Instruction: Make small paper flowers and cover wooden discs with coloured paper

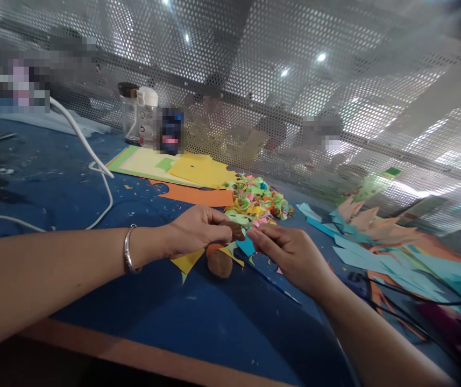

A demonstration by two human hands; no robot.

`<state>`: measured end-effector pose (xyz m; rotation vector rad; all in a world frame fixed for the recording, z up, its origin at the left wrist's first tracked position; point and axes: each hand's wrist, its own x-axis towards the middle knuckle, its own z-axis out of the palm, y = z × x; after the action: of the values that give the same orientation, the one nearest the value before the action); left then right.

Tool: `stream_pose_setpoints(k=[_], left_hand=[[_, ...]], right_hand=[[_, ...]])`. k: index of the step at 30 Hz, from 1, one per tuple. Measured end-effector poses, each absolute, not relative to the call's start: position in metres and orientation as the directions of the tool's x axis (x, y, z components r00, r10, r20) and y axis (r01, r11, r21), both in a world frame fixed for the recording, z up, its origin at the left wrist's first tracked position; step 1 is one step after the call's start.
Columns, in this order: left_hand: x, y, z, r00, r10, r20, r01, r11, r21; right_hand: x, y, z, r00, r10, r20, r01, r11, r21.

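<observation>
Between the thumb and fingers of my left hand (200, 232) is a small brown piece (237, 230), its material too blurred to tell. My right hand (290, 250) is closed in a pinch close beside it; whatever its fingertips hold is too small to make out. Just below my left fingers, a rounded brown lump (219, 265) lies on the blue table (141, 317) with an orange bit against its top. Yellow paper scraps (189, 262) lie beside the lump. A thin blue stick-like tool (276, 285) rests under my right hand.
A heap of colourful paper scraps (260, 196) lies beyond my hands, beside orange paper (198, 195) and yellow sheets (201, 169). Bottles (148, 115) stand by the perforated screen (230, 64). A white cable (79, 131) runs left; blue paper pieces (379, 263) spread right.
</observation>
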<state>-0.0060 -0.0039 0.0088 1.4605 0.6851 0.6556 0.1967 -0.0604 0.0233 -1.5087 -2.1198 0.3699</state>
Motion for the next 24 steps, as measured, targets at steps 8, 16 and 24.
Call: stream_pose_setpoints(k=[8, 16, 24], left_hand=[[-0.0060, -0.0036, 0.0096, 0.662, 0.750, -0.008, 0.003, 0.009, 1.000], [-0.0054, -0.0033, 0.0102, 0.664, 0.747, -0.027, -0.015, 0.050, 0.999], [-0.0066, -0.0040, 0.0098, 0.677, 0.736, 0.021, -0.037, 0.006, 0.999]], right_hand=[[0.1971, -0.0600, 0.0232, -0.266, 0.937, 0.226, 0.800, 0.345, -0.491], [0.1964, -0.0606, 0.0221, -0.261, 0.934, 0.242, 0.803, 0.350, -0.483], [0.1953, -0.0610, 0.0229, -0.267, 0.934, 0.236, 0.803, 0.351, -0.482]])
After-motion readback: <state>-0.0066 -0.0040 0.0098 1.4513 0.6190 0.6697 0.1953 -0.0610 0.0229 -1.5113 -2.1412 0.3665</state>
